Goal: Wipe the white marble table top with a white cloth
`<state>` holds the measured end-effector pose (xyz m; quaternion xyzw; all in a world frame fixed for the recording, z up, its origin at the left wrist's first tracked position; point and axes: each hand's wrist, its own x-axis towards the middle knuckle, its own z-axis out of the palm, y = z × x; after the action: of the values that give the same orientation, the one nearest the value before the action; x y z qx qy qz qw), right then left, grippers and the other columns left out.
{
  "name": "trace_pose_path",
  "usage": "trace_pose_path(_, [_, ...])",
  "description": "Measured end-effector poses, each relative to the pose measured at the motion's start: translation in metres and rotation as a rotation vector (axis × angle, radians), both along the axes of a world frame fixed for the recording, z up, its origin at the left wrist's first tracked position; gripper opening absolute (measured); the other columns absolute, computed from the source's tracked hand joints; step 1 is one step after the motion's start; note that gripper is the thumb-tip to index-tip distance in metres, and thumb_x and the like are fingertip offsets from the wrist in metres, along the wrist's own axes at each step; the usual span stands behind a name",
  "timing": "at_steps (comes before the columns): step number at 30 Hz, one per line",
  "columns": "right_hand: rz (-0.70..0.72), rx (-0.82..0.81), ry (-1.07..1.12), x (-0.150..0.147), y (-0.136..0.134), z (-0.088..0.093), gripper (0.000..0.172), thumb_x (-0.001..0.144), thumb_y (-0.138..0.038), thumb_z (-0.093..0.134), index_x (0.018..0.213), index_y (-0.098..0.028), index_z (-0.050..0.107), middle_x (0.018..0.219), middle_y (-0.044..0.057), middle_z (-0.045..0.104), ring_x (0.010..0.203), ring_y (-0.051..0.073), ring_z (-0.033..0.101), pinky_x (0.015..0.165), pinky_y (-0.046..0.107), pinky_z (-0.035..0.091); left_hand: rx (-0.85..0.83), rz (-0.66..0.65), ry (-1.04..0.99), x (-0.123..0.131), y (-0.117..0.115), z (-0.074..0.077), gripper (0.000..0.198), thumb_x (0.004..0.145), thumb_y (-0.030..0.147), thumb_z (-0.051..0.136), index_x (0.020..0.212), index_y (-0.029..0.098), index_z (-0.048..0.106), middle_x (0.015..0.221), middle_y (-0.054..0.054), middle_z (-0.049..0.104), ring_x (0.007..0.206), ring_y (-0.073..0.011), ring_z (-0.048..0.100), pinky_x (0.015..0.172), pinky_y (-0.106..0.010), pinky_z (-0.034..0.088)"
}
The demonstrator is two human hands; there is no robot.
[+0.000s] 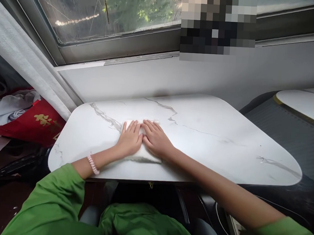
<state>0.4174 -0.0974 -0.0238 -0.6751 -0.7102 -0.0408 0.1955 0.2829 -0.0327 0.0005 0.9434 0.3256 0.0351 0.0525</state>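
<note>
A folded white cloth lies on the white marble-patterned tabletop, near its front middle. Flat on the cloth's left part rests my left hand, fingers stretched forward. My right hand presses on the right part in the same way, palm down. The two hands nearly touch at the thumbs and cover much of the cloth. A pink coiled band circles my left wrist.
Behind the table stand a white wall and a framed window. A white curtain hangs at left, beside a red bag with clothes. A grey ribbed surface lies to the right.
</note>
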Motion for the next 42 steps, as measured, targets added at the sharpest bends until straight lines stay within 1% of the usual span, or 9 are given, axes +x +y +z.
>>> trace_pose_path(3, [-0.012, 0.011, -0.004, 0.009, 0.048, -0.003, 0.049, 0.088, -0.021, 0.033, 0.130, -0.002, 0.051, 0.141, 0.019, 0.050, 0.133, 0.030, 0.041, 0.111, 0.042, 0.027, 0.024, 0.015, -0.030, 0.014, 0.047, -0.005, 0.049, 0.097, 0.025, 0.028, 0.143, 0.009, 0.035, 0.153, -0.012, 0.033, 0.144, -0.0199, 0.023, 0.120, -0.045, 0.009])
trace_pose_path(6, [-0.035, 0.027, 0.001, 0.018, 0.098, -0.004, 0.047, 0.088, -0.019, 0.033, 0.128, -0.002, 0.051, 0.140, 0.020, 0.050, 0.132, 0.029, 0.041, 0.110, 0.042, 0.026, 0.064, 0.019, -0.068, 0.027, 0.095, -0.008, 0.046, 0.096, 0.022, 0.029, 0.140, 0.011, 0.039, 0.151, -0.012, 0.037, 0.142, -0.0196, 0.028, 0.119, -0.044, 0.011])
trace_pose_path(10, [-0.042, 0.039, 0.009, 0.026, 0.150, -0.003, 0.044, 0.087, -0.018, 0.034, 0.126, -0.004, 0.052, 0.138, 0.019, 0.053, 0.129, 0.028, 0.042, 0.108, 0.041, 0.026, 0.110, 0.023, -0.100, 0.038, 0.145, -0.009, 0.043, 0.095, 0.019, 0.029, 0.135, 0.010, 0.042, 0.147, -0.013, 0.042, 0.139, -0.0206, 0.033, 0.118, -0.046, 0.014])
trace_pose_path(14, [-0.043, 0.043, 0.009, 0.031, 0.178, -0.002, 0.044, 0.087, -0.018, 0.035, 0.125, -0.004, 0.052, 0.137, 0.019, 0.053, 0.129, 0.027, 0.042, 0.108, 0.040, 0.025, 0.115, 0.034, -0.125, 0.043, 0.173, -0.009, 0.041, 0.095, 0.019, 0.029, 0.132, 0.014, 0.044, 0.145, -0.011, 0.045, 0.137, -0.0194, 0.035, 0.117, -0.046, 0.016])
trace_pose_path(19, [-0.039, 0.047, 0.001, 0.036, 0.188, -0.005, 0.044, 0.088, -0.018, 0.035, 0.126, -0.005, 0.051, 0.136, 0.017, 0.054, 0.129, 0.027, 0.042, 0.108, 0.039, 0.024, 0.110, 0.051, -0.107, 0.047, 0.184, -0.011, 0.042, 0.096, 0.021, 0.029, 0.135, 0.012, 0.043, 0.147, -0.010, 0.043, 0.139, -0.0197, 0.032, 0.118, -0.045, 0.014])
trace_pose_path(25, [-0.034, 0.012, -0.004, 0.033, 0.178, -0.005, 0.048, 0.089, -0.020, 0.032, 0.131, -0.002, 0.049, 0.144, 0.019, 0.046, 0.135, 0.028, 0.036, 0.111, 0.041, 0.021, 0.122, 0.033, -0.017, 0.042, 0.173, -0.011, 0.048, 0.098, 0.024, 0.024, 0.142, 0.009, 0.036, 0.154, -0.012, 0.031, 0.144, -0.0224, 0.022, 0.119, -0.047, 0.010])
trace_pose_path(30, [-0.018, -0.030, -0.006, 0.017, 0.151, -0.002, 0.050, 0.090, -0.021, 0.032, 0.134, -0.001, 0.046, 0.147, 0.019, 0.043, 0.138, 0.029, 0.034, 0.112, 0.043, 0.022, 0.139, 0.034, 0.020, 0.024, 0.145, -0.008, 0.050, 0.098, 0.024, 0.024, 0.143, 0.006, 0.035, 0.154, -0.015, 0.029, 0.144, -0.0234, 0.021, 0.118, -0.048, 0.010])
trace_pose_path(35, [-0.005, -0.036, -0.010, -0.010, 0.098, 0.000, 0.052, 0.091, -0.024, 0.032, 0.135, 0.000, 0.046, 0.148, 0.019, 0.041, 0.139, 0.029, 0.032, 0.115, 0.044, 0.020, 0.151, -0.016, 0.023, -0.007, 0.098, -0.012, 0.051, 0.098, 0.025, 0.024, 0.143, 0.005, 0.035, 0.154, -0.016, 0.028, 0.144, -0.0249, 0.021, 0.118, -0.050, 0.011])
trace_pose_path(42, [0.050, 0.001, -0.029, -0.053, 0.009, -0.003, 0.054, 0.092, -0.025, 0.034, 0.136, 0.002, 0.046, 0.147, 0.021, 0.041, 0.140, 0.030, 0.031, 0.116, 0.048, 0.022, 0.195, -0.075, -0.011, -0.059, 0.009, -0.012, 0.052, 0.099, 0.027, 0.023, 0.143, 0.003, 0.035, 0.153, -0.017, 0.029, 0.144, -0.0267, 0.020, 0.118, -0.054, 0.014])
